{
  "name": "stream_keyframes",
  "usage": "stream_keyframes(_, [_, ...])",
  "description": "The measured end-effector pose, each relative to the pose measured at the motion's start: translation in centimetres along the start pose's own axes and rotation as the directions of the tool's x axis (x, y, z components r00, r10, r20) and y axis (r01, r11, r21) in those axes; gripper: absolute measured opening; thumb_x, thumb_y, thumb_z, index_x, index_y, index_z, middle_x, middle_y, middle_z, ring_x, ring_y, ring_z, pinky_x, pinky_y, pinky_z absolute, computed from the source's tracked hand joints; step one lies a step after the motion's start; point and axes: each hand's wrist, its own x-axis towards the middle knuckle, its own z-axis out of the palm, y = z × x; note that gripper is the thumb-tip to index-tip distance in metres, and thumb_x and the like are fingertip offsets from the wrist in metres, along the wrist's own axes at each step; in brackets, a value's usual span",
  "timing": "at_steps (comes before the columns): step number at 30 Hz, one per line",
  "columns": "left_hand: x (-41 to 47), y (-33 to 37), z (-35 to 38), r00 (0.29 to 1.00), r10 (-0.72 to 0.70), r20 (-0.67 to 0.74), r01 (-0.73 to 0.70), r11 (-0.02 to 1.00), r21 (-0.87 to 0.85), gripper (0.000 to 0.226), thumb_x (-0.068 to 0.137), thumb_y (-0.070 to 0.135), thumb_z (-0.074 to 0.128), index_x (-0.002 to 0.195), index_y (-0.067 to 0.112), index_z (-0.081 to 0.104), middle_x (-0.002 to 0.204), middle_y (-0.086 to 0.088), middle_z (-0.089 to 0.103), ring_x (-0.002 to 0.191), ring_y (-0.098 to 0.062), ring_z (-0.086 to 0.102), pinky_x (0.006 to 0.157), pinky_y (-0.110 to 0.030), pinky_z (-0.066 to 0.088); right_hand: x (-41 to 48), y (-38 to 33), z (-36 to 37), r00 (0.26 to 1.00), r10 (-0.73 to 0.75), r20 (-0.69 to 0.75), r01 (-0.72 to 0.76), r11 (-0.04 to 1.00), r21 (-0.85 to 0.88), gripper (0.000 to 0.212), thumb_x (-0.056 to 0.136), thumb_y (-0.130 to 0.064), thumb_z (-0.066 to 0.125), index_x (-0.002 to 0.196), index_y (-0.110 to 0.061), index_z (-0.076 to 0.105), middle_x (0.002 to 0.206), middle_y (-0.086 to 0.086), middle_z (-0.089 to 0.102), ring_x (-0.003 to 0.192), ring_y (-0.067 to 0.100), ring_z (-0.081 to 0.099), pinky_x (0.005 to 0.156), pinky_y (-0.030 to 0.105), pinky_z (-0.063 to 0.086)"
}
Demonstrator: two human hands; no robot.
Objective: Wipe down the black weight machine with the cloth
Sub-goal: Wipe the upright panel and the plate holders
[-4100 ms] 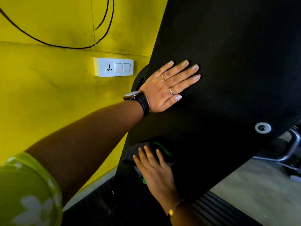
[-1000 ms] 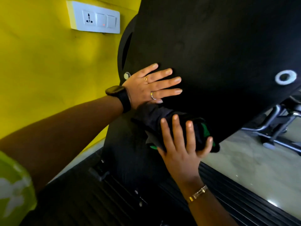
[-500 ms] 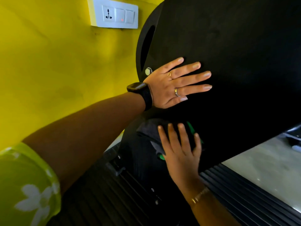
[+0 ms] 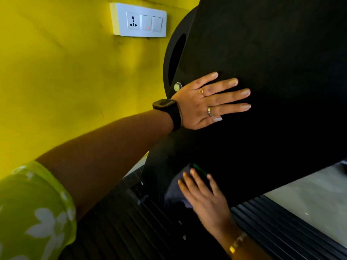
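The black weight machine's flat panel (image 4: 281,53) fills the upper right of the head view. My left hand (image 4: 204,102) lies flat on it with fingers straight and spread, near a small round bolt at the panel's left edge. Lower down, my right hand (image 4: 204,197) presses a dark cloth (image 4: 175,194) with a green stripe against the panel's lower part, fingers stretched over it. Most of the cloth is hidden in shadow under the hand.
A yellow wall (image 4: 65,72) stands close on the left, with a white socket and switch plate (image 4: 139,20). Black ribbed floor matting (image 4: 281,228) runs below the machine. Pale grey floor (image 4: 315,190) shows at the right.
My right hand has slid the cloth down and left on the panel since a second ago. My left hand stays flat on the panel in about the same spot.
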Motion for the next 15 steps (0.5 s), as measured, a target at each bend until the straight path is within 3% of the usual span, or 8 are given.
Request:
stream_keyframes(2, [0.0, 0.0, -0.1, 1.000, 0.007, 0.000, -0.007, 1.000, -0.013, 0.050, 0.101, 0.037, 0.017, 0.151, 0.030, 0.023, 0.146, 0.001, 0.032, 0.148, -0.011, -0.010, 0.120, -0.036, -0.001, 4.0, 0.9, -2.3, 0.989, 0.096, -0.108, -0.094, 0.995, 0.023, 0.066, 0.074, -0.029, 0.068, 0.137, -0.017, 0.050, 0.145, 0.008, 0.048, 0.138, 0.027, 0.036, 0.115, 0.049, 0.014])
stream_keyframes(4, [0.0, 0.0, -0.3, 1.000, 0.001, 0.011, -0.001, 1.000, -0.017, 0.046, 0.101, 0.037, 0.016, 0.142, 0.025, 0.033, 0.145, 0.001, 0.032, 0.148, -0.010, -0.010, 0.120, -0.036, 0.001, 8.4, 1.2, -3.4, 0.984, 0.083, -0.158, -0.085, 0.996, -0.011, 0.055, 0.085, -0.029, 0.048, 0.138, -0.016, 0.048, 0.145, 0.007, 0.047, 0.139, 0.027, 0.035, 0.114, 0.048, 0.016])
stream_keyframes(6, [0.0, 0.1, -0.4, 1.000, -0.005, 0.024, 0.005, 1.000, -0.016, 0.046, 0.102, 0.037, 0.015, 0.141, 0.024, 0.034, 0.145, 0.001, 0.032, 0.147, -0.010, -0.011, 0.120, -0.036, 0.000, 11.4, 0.5, -3.1, 0.993, 0.032, -0.110, -0.037, 0.998, -0.046, 0.049, 0.087, -0.029, 0.044, 0.134, -0.017, 0.052, 0.143, 0.004, 0.049, 0.138, 0.026, 0.033, 0.115, 0.047, 0.015])
stream_keyframes(9, [0.0, -0.1, -0.4, 1.000, -0.002, 0.030, 0.002, 1.000, 0.003, 0.048, 0.102, 0.037, 0.015, 0.147, 0.026, 0.028, 0.146, 0.000, 0.031, 0.147, -0.011, -0.012, 0.120, -0.036, -0.002, 11.1, -1.4, -0.4, 0.989, -0.106, 0.105, 0.117, 0.987, -0.109, 0.052, 0.089, -0.030, 0.035, 0.137, -0.019, 0.051, 0.149, 0.003, 0.043, 0.143, 0.025, 0.028, 0.117, 0.048, 0.007])
stream_keyframes(12, [0.1, 0.0, -0.2, 1.000, -0.004, 0.021, 0.004, 1.000, -0.002, 0.050, 0.102, 0.037, 0.015, 0.151, 0.028, 0.021, 0.146, -0.001, 0.031, 0.147, -0.011, -0.012, 0.120, -0.037, -0.002, 7.2, -1.9, 0.6, 0.959, -0.175, 0.221, 0.197, 0.977, -0.083, 0.051, 0.089, -0.035, 0.054, 0.136, -0.018, 0.054, 0.150, 0.006, 0.042, 0.144, 0.026, 0.028, 0.117, 0.048, 0.001])
stream_keyframes(14, [-0.1, 0.1, 0.0, 1.000, -0.002, 0.018, 0.002, 1.000, 0.003, 0.052, 0.102, 0.037, 0.016, 0.153, 0.030, 0.012, 0.146, 0.000, 0.030, 0.148, -0.011, -0.012, 0.120, -0.037, -0.001, 5.6, -1.6, 0.4, 0.979, -0.120, 0.164, 0.125, 0.992, -0.021, 0.050, 0.082, -0.032, 0.062, 0.131, -0.018, 0.061, 0.145, 0.006, 0.049, 0.140, 0.024, 0.036, 0.116, 0.045, 0.009])
stream_keyframes(15, [-0.2, 0.1, -0.1, 1.000, -0.005, 0.020, 0.005, 1.000, 0.013, 0.053, 0.102, 0.036, 0.016, 0.154, 0.031, 0.010, 0.147, 0.000, 0.029, 0.147, -0.011, -0.012, 0.120, -0.037, 0.000, 5.4, -1.4, 0.1, 0.993, -0.073, 0.093, 0.072, 0.997, 0.007, 0.048, 0.084, -0.028, 0.055, 0.131, -0.018, 0.061, 0.144, 0.006, 0.049, 0.139, 0.024, 0.036, 0.115, 0.045, 0.013])
